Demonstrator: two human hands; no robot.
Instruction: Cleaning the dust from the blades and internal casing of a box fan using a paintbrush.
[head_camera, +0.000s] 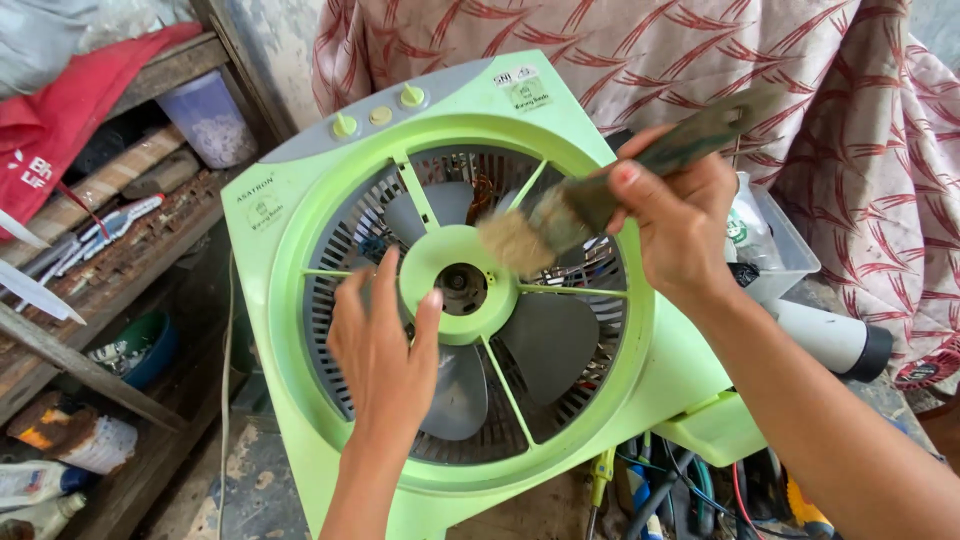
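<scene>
Box fan (300, 250) braced by your left hand (385, 345), fingers spread on the hub; right hand (680, 225) clamped on the paintbrush (560, 215) — bristles may snag the spokes, or blades turn — fingers pinched.

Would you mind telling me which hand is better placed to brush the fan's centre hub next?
Probably the right hand: it grips the paintbrush, whose bristles sit at the upper right rim of the hub. The left hand holds no tool and lies on the grille of the green box fan.

Left hand (385, 345) spread flat, right hand (675, 225) clenched, raised
</scene>
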